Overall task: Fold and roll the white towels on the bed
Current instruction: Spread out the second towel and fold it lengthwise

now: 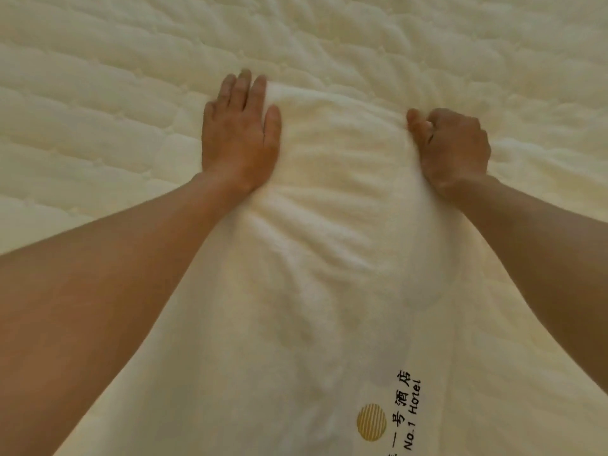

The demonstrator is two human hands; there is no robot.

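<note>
Both hands at the far end of a white towel (329, 258) on the quilted bed (98, 126).

I see my left hand (238, 136) flat on the far-left corner, fingers straight and together; my right hand (452, 146) pinches the far-right edge in curled fingers. A gold logo (371, 422) sits near me.

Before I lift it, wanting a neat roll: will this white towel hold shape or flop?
Likely floppy: the towel wrinkles between the flat left hand and the gripping right hand. Probably not slippery: its plush surface should cling to the quilted bed.
</note>
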